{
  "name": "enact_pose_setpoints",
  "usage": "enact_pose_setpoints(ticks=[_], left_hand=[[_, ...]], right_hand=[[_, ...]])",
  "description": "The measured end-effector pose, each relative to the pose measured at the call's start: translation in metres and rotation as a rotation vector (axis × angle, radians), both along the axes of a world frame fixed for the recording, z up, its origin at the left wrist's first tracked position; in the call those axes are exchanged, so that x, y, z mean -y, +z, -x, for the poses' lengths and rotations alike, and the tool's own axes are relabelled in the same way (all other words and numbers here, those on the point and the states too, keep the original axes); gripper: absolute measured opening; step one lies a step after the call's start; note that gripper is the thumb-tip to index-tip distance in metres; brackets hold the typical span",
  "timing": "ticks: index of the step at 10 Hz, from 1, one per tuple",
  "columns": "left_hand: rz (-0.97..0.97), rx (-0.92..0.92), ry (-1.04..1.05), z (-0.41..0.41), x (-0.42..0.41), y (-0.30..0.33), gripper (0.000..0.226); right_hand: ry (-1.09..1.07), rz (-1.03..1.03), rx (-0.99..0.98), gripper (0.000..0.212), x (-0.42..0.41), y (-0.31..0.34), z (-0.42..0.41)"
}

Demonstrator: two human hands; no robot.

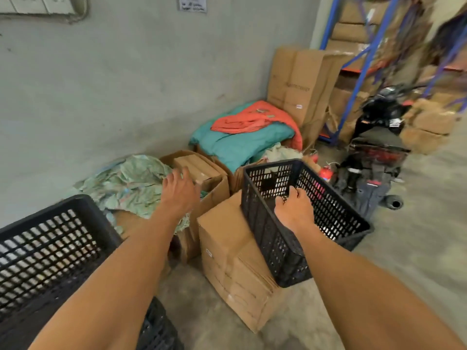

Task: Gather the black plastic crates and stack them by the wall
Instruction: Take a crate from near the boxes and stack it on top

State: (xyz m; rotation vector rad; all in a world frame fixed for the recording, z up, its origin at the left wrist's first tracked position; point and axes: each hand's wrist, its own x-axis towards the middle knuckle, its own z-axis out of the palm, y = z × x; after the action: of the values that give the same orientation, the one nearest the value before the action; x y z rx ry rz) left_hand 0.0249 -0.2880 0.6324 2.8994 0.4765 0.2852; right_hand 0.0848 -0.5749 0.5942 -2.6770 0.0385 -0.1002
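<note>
A black plastic crate (326,213) with perforated walls sits tilted against a brown cardboard box (235,256), right of centre. My right hand (293,207) grips the crate's near rim, fingers curled over the edge. My left hand (180,192) hovers with fingers spread above an open cardboard box (214,188), holding nothing. A second black crate (50,251) fills the lower left, close to me, with more black crate plastic (159,329) below it. The grey wall (126,84) runs behind the boxes.
Crumpled green cloth (131,183) lies by the wall. Teal and orange fabric (242,132) is piled on boxes. Tall cartons (300,87) and blue shelving (364,59) stand at the back right. A parked motorbike (376,152) is at the right on the concrete floor (417,236).
</note>
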Motion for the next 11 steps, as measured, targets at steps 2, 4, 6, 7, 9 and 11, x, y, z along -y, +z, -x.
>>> enact_pose_setpoints(ticks=[2,4,6,7,9,11], left_hand=[[0.120,-0.209,-0.150,-0.115,0.124,-0.053,0.075],[0.458,-0.416,0.003,-0.194,0.209,-0.121,0.085],[0.629,-0.396,0.090,-0.200,0.224,-0.159,0.070],[0.690,-0.335,0.123,-0.194,0.228,-0.152,0.074],[0.864,-0.339,0.338,-0.141,0.239,-0.154,0.102],[0.772,-0.530,0.398,-0.101,0.232,-0.160,0.088]], right_hand=[[-0.517,-0.012,-0.246,0.099,0.079,-0.075,-0.033],[-0.860,-0.302,-0.440,0.081,0.097,-0.120,-0.054],[-0.795,-0.621,-0.375,0.113,0.107,-0.151,-0.057],[-0.846,-0.624,-0.316,0.107,0.110,-0.147,-0.061],[-0.717,-0.595,-0.142,0.076,0.134,-0.137,-0.062],[-0.451,-0.551,-0.145,0.062,0.139,-0.135,-0.062]])
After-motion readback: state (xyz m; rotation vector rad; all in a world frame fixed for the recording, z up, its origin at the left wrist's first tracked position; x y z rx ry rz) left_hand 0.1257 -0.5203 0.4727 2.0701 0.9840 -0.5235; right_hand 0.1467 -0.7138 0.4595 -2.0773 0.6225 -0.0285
